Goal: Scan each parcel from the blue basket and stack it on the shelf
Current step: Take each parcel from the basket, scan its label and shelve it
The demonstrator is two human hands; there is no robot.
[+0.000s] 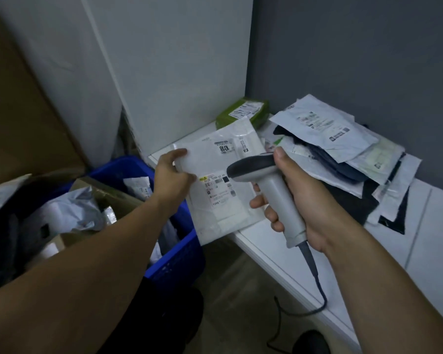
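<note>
My left hand (170, 175) grips the left edge of a flat white parcel (223, 208) with a printed label, held over the front corner of the white shelf (266, 254). My right hand (292, 198) grips a grey handheld scanner (269, 180) by its handle, its dark head pointing at the parcel's label. The blue basket (174, 259) stands below at the left with more parcels inside. Under the held parcel lies another white parcel (223, 144) marked 1018. On the shelf to the right sits a pile of scanned parcels (343, 146).
A green parcel (243, 112) lies at the shelf's back by the white wall panel. An open cardboard box (97, 200) and a grey bag fill the basket's left part. The scanner's cable (315, 297) hangs down to the floor. A dark shoe shows bottom centre.
</note>
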